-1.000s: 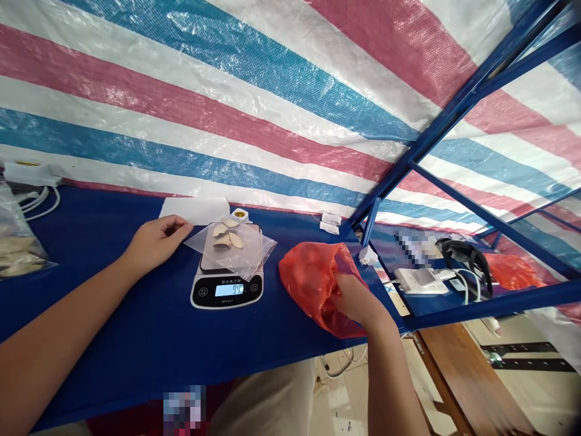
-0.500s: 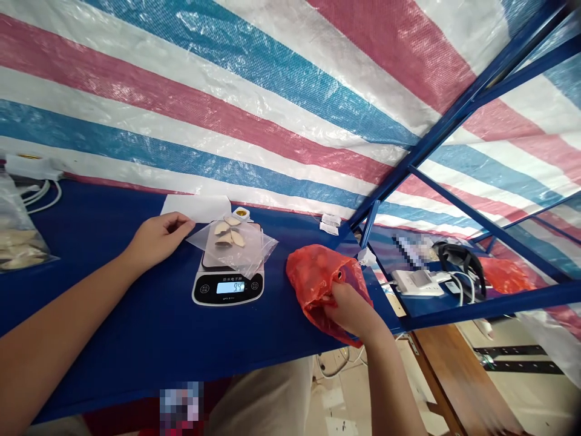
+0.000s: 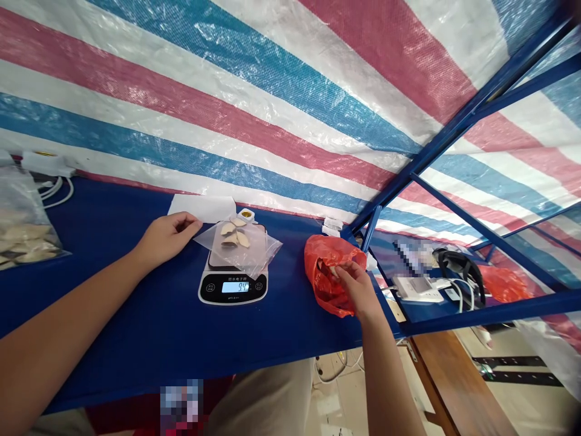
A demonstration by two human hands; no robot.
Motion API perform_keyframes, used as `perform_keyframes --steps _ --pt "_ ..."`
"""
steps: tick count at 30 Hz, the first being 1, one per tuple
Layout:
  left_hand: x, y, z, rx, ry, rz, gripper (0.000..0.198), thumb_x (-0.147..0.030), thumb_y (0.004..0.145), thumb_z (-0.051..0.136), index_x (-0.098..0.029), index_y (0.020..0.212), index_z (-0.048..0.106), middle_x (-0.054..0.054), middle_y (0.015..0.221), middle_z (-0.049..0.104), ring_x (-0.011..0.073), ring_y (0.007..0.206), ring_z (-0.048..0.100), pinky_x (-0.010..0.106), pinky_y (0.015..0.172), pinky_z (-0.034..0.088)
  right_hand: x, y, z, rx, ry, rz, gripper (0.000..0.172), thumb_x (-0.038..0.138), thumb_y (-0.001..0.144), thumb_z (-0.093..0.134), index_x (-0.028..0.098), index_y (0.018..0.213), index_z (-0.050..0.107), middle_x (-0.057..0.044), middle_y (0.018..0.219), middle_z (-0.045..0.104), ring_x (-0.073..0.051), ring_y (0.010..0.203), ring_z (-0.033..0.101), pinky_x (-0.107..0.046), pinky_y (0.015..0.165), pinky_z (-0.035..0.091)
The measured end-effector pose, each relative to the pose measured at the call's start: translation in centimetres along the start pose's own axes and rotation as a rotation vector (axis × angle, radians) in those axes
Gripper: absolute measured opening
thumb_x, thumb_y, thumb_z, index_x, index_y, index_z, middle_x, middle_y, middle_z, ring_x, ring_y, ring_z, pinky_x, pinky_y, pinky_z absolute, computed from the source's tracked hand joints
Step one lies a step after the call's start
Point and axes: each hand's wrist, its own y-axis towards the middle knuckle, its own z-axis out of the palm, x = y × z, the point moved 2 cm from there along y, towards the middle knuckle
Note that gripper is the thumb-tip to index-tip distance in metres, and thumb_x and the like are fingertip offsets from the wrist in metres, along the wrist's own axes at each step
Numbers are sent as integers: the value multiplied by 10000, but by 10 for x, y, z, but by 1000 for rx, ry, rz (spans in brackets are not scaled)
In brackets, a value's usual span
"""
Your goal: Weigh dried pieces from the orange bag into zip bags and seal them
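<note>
We find the right hand (image 3: 362, 289) pinching a pale piece (image 3: 334, 271), judged light, brittle and best held by its edges; whether the left hand (image 3: 167, 239) grips, we cannot tell.

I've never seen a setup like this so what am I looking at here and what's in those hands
This is a person working bare-handed, no robot, seen through a camera worn on the head, looking forward and down. On the blue table stands a digital scale, with a clear plastic bag and some pale slices on top. The left hand rests beside the scale, apparently holding nothing. The right hand is at the mouth of a red bag and seems to pinch a pale piece.
</note>
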Motion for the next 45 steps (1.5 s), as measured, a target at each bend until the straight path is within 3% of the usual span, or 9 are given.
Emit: perform_keyframes --steps 3,6,10,14,20,27,32,38,45 --pt "2 0 1 3 -1 18 382 -538 841 579 -198 946 719 -4 806 712 182 780 596 276 729 412 1 1 -3 -18 134 66 514 499 553 965 209 866 679 -10 845 715 -189 866 688 -323 846 570" --pt "3 1 1 4 7 32 393 -556 848 566 -203 935 717 -2 792 707 179 763 595 275 716 413 8 -8 -8 -3 72 78 504 447 536 992 201 876 712 -19 857 743 -189 864 712 -318 853 585" --pt "3 1 2 10 -9 52 400 -570 859 559 -207 925 714 -1 795 703 167 729 585 269 689 410 13 -38 -12 74 -71 -7 470 422 626 963 215 981 735 -60 1005 778 -232 958 747 -338 864 608" --pt "2 0 2 14 -23 59 379 -540 864 564 -197 920 715 -4 780 686 153 710 560 267 675 400 7 -71 -9 8 -158 -118 390 412 742 894 234 1048 730 -65 1046 778 -222 927 760 -332 828 624" --pt "0 -1 3 15 -36 70 350 -515 875 577 -192 907 710 -10 772 676 141 706 556 259 678 401 14 -96 25 19 -205 -297 249 296 854 817 252 1075 713 -54 1045 774 -213 919 773 -331 832 633" --pt "1 -2 3 -14 -61 112 349 -532 865 578 -205 843 697 -5 711 649 141 631 528 267 627 396 22 -77 93 10 -221 -432 143 317 898 761 230 1005 723 -64 1012 779 -213 899 772 -332 820 629" --pt "-1 -2 2 -18 -78 130 344 -523 860 577 -201 829 695 1 701 647 144 627 529 269 622 402 27 -50 126 81 -371 -513 124 316 921 713 228 993 762 -53 976 779 -207 890 741 -346 848 590" --pt "-3 -2 2 -10 -107 140 348 -522 853 569 -199 817 694 11 722 662 148 643 547 274 632 419 24 -32 143 180 -255 -427 158 346 899 725 214 983 749 -50 943 772 -194 830 723 -318 766 575" --pt "1 -1 5 6 -139 141 324 -511 856 583 -205 817 682 2 717 643 139 638 526 272 628 416 13 -40 136 31 -151 -393 226 396 872 774 195 938 694 -35 863 713 -159 738 654 -285 683 534"
